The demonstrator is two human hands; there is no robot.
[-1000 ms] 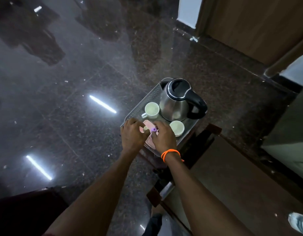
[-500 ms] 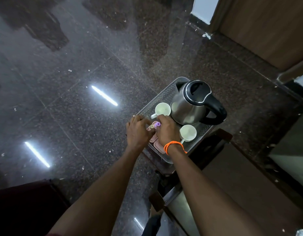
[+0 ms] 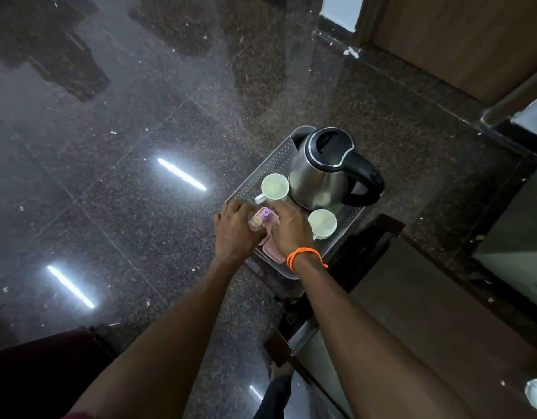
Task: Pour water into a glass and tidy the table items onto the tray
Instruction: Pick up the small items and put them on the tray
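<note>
A: Head view, what's on the tray (image 3: 262,173)?

B: Steel kettle (image 3: 318,179) w/ black lid and handle, upright at the far end. White cup (image 3: 274,186) just left of it, touching or nearly so; 2nd cup (image 3: 322,222) on the near right, close to the kettle base. Tray's grey, w/ a patterned rim.

A: Hands?

B: Both over the near-left part of the tray. Left hand (image 3: 234,229) is curled, fingers bent around two small bottles, one w/ a purple cap (image 3: 265,212), one w/ a pale cap (image 3: 256,221). Right hand (image 3: 291,226) has fingers bent down right beside the same bottles, orange wrist band (image 3: 303,257) on it. Whether it's really gripping them or only touching, can't tell, fingertips are hidden.

A: Under them?

B: Pink flat thing (image 3: 273,252), on the tray, partly covered by the right hand. Can't tell what it is.

A: Tray sits on?

B: Edge of a dark wooden table (image 3: 379,234), over a glossy dark stone floor (image 3: 125,176).
</note>
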